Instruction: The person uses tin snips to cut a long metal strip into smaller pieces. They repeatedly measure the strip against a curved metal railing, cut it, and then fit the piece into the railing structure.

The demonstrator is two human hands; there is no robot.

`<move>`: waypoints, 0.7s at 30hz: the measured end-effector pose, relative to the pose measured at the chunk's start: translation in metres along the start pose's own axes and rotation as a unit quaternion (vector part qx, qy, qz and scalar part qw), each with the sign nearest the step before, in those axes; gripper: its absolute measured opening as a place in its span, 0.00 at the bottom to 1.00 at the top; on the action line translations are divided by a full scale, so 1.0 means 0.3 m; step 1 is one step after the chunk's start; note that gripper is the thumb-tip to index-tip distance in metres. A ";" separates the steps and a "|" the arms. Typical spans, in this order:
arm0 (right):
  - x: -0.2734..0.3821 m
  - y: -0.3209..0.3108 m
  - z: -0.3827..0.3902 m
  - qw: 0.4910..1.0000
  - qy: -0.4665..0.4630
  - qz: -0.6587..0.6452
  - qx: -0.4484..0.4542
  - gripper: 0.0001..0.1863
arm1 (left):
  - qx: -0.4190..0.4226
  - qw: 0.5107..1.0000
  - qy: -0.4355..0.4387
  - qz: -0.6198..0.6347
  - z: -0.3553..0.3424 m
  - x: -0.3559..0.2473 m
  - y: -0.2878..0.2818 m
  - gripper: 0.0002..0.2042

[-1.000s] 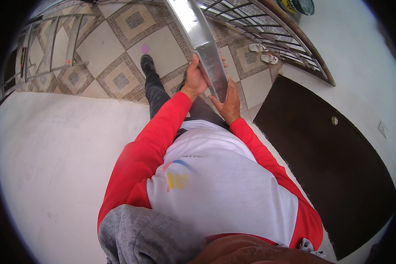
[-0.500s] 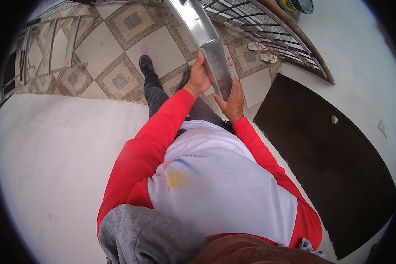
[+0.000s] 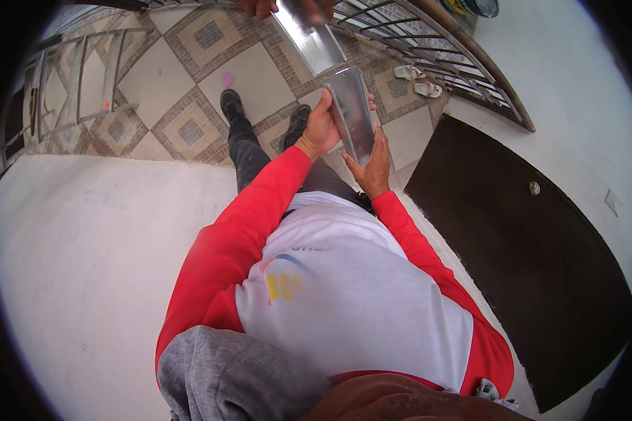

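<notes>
Since the camera looks straight down, nearest is a grey cloth [image 3: 214,372] at lower left of center, beside a white shirt [image 3: 372,302] with red sleeves [image 3: 260,186]. Upper middle of frame: a short metal channel [image 3: 350,116], slightly tilted, held from both sides. Left hand [image 3: 319,130] wraps its left side, thumb along the edge, fingers passing under, tips out at the right; right hand [image 3: 373,167] clasps the lower right, thumb and fingers astride the end. Probably light and stiff, thin sheet metal, smooth enough to slide in dry palms, easy to dent; edges may be sharp. Best hold: palms along the side walls, clear of the end rims. Underside and most of the left fingers hidden. Beyond it, a longer metal channel [image 3: 310,45] runs to the top edge, ends close; a thin gap seems to show, but contact is hard to judge. Another person's hands [image 3: 260,7] are at it, cropped by the frame, one blurred; can't tell their grip. Farther out: black shoes [image 3: 232,105] on tiled floor [image 3: 158,74], pale sandals [image 3: 428,90] upper right near a metal railing [image 3: 509,102], dark brown door [image 3: 527,266] at right. Ladder [image 3: 111,74], upper left, partly lost in the dark rim; bucket [image 3: 479,5], top right, cropped, contents unseen.
</notes>
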State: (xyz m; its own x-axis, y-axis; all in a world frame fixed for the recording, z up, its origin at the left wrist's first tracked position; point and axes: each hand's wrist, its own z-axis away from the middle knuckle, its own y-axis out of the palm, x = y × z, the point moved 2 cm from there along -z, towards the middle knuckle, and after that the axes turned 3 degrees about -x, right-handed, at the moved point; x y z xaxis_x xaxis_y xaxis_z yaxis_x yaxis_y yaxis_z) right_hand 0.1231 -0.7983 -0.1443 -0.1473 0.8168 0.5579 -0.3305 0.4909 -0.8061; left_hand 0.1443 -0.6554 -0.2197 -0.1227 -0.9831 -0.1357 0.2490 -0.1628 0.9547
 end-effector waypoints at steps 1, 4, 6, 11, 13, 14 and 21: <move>0.000 -0.004 0.002 0.999 -0.034 0.006 -0.002 0.52 | 0.003 1.000 0.002 0.002 0.002 0.001 0.001 0.43; -0.027 0.004 -0.004 0.999 -0.051 0.010 0.014 0.52 | -0.005 1.000 0.009 0.005 0.001 -0.003 -0.010 0.43; -0.047 0.023 -0.008 0.997 -0.080 -0.014 -0.013 0.52 | -0.018 1.000 0.011 0.010 0.002 -0.006 -0.023 0.42; -0.091 0.065 0.007 0.996 -0.086 -0.008 -0.009 0.52 | -0.032 0.999 0.009 0.016 0.012 -0.004 -0.046 0.40; -0.097 0.069 0.014 0.996 -0.085 -0.005 -0.006 0.52 | -0.038 0.999 0.008 0.018 0.016 -0.002 -0.050 0.40; -0.098 0.070 0.017 0.997 -0.080 -0.004 -0.003 0.52 | -0.040 0.999 0.006 0.018 0.018 -0.001 -0.051 0.40; -0.096 0.076 0.028 0.997 -0.073 -0.007 0.004 0.53 | -0.036 0.999 0.007 0.009 0.030 -0.002 -0.049 0.41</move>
State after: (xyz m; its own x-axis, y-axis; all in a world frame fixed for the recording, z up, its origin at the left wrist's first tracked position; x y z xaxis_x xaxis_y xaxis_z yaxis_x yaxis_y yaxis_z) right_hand 0.1119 -0.8131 -0.1770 -0.2761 0.7571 0.5921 -0.3414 0.4986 -0.7968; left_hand 0.1322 -0.6515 -0.2313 -0.1033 -0.9870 -0.1232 0.3194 -0.1502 0.9356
